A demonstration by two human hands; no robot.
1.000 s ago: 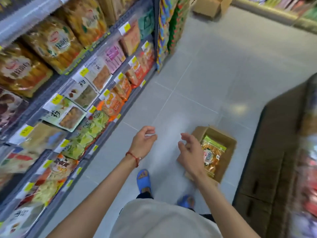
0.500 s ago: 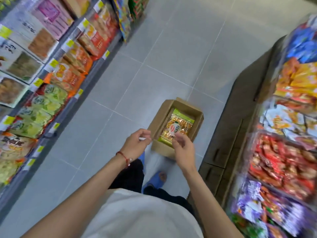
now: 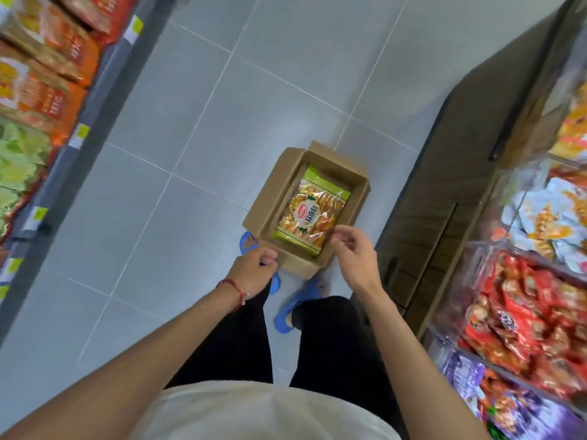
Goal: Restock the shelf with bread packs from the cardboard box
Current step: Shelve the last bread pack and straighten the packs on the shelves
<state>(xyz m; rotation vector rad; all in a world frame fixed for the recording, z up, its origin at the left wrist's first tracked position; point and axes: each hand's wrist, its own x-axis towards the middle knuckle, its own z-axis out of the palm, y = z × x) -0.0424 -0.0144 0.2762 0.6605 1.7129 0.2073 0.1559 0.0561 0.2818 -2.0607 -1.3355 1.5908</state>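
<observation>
An open cardboard box (image 3: 266,201) sits on the grey tiled floor in front of my feet. Inside it lies a bread pack (image 3: 309,211) with a green border, a clear window and golden rolls. My left hand (image 3: 252,273) hovers at the box's near left corner, fingers curled, holding nothing that I can see. My right hand (image 3: 354,257) hangs over the box's near right corner, fingers apart and empty, its fingertips close to the pack's near edge. The shelf (image 3: 79,134) with snack and bread packs runs along the left.
A second display (image 3: 540,281) of snack bags in clear bins stands on the right, on a dark wooden base (image 3: 422,217) close to the box. My blue slippers (image 3: 292,309) touch the box's near side. Open floor lies beyond the box.
The view has swung down from the left shelf until the box lies straight below. Both hands have dropped toward the box's near edge, still empty.
</observation>
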